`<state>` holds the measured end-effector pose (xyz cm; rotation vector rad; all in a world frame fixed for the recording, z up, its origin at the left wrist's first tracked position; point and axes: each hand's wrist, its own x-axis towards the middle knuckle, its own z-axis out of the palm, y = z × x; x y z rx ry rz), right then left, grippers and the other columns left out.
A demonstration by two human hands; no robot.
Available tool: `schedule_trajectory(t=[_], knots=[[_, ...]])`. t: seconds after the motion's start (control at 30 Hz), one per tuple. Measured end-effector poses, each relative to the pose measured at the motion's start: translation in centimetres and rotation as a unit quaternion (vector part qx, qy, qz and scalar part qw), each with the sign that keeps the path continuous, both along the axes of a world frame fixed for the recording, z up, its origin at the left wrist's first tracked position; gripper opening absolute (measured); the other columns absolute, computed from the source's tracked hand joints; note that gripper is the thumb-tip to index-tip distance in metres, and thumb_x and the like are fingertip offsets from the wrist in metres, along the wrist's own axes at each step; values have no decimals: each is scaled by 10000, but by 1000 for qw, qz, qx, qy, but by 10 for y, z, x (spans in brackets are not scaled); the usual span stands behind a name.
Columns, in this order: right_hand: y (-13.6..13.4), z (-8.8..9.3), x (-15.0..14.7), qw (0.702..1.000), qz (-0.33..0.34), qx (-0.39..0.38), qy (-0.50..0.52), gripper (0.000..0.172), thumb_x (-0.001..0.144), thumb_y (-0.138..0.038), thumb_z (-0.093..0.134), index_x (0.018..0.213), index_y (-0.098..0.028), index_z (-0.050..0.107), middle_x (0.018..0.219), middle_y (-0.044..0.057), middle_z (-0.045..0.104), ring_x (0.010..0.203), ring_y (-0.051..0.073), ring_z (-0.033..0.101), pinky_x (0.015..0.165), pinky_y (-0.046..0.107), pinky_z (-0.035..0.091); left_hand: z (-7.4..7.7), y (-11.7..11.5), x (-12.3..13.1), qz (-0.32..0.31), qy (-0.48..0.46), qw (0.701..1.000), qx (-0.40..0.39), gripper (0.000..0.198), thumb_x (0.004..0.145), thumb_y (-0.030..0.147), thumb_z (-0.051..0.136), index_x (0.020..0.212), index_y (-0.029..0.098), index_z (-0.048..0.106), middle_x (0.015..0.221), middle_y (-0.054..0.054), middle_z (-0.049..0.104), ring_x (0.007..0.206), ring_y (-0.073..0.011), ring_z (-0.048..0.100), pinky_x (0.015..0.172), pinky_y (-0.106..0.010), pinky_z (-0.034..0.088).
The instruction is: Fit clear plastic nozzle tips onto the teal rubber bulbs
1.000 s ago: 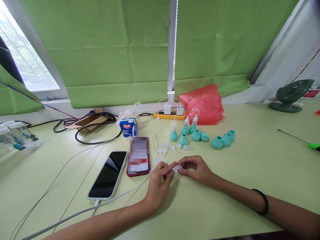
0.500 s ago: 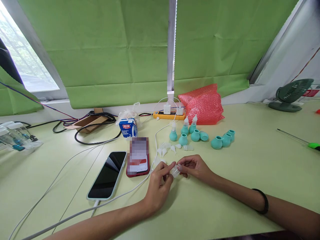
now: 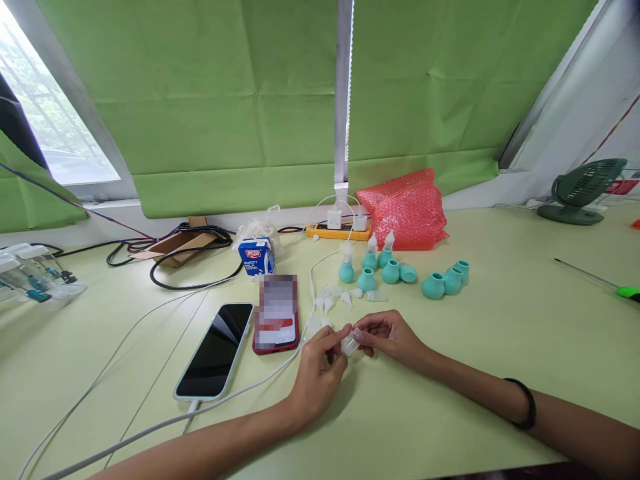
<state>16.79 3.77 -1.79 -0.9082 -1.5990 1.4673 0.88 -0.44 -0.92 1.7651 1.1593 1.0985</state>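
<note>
Between my two hands is a small clear plastic tube piece (image 3: 351, 343). My left hand (image 3: 320, 367) pinches it from the left with thumb and forefinger. From the right, the fingers of my right hand (image 3: 387, 335) close on its other end. Just beyond lie several translucent tips (image 3: 347, 301) and a clear tube part (image 3: 377, 296) on its side. Farther back stand turquoise rubber bulbs (image 3: 367, 279), some of them fitted with a clear tube and tip (image 3: 346, 265). More turquoise bulbs (image 3: 433, 285) sit to the right, their mouths showing.
Two phones, one dark-screened (image 3: 215, 350) and one red-cased (image 3: 276, 320), lie left of my hands, with a white cable (image 3: 250, 385) running past. Behind are a blue milk carton (image 3: 257, 257), an orange power strip (image 3: 325, 231) and a red bubble-wrap bag (image 3: 407, 210). A screwdriver (image 3: 590, 275) lies far right.
</note>
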Motion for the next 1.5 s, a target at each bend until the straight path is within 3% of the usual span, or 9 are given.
schedule_trajectory(t=[0.27,0.57,0.7,0.87,0.97,1.13,1.33,1.5], knots=[[0,-1,0,1000,4,-1,1,238,670,-336,625,734,-107,630,564,16,568,455,72,484,447,200,439,-3,2,0,4,-35,999,-21,361,659,91,455,968,149,631,587,32,347,554,-99,340,522,-207,279],[1,-2,0,1000,-3,20,-4,248,680,-351,610,734,-110,612,573,18,559,463,81,485,453,214,445,-2,3,1,-20,-109,987,-120,346,687,169,471,999,84,594,514,55,336,473,-71,303,472,-205,247],[-2,2,1,993,-36,107,-19,174,693,-299,604,752,-135,600,636,22,570,541,99,517,529,231,475,-2,2,0,-48,-178,973,-139,352,769,296,467,1070,117,503,507,51,407,483,-83,372,480,-205,290],[-10,10,2,956,-9,285,-68,137,707,-194,583,838,-170,613,711,30,573,639,119,532,578,239,472,-4,4,1,-66,-224,959,-161,210,770,331,501,814,127,527,544,25,481,508,-90,439,509,-216,355],[-11,10,2,938,-5,342,-62,166,683,-163,607,847,-181,621,713,29,556,627,113,522,559,234,466,-4,5,2,-73,-216,961,-158,181,745,306,547,731,129,516,586,12,528,521,-86,466,535,-218,372],[-8,8,3,947,10,320,-38,228,684,-142,608,905,-200,621,748,30,548,621,104,527,548,228,465,-2,4,1,-67,-212,964,-142,199,705,311,593,765,129,536,668,-14,579,583,-107,517,586,-233,399],[-7,6,5,965,34,254,-57,202,684,-177,620,884,-194,643,754,37,551,629,108,539,534,220,457,2,5,2,-48,-187,969,-153,250,648,355,632,662,127,531,582,-1,561,526,-100,499,530,-216,381],[-6,5,4,963,32,263,-56,199,680,-173,621,876,-198,650,742,33,553,630,109,534,542,220,458,2,7,1,-42,-176,971,-155,258,640,356,638,638,130,511,537,12,536,508,-95,479,499,-203,354]])
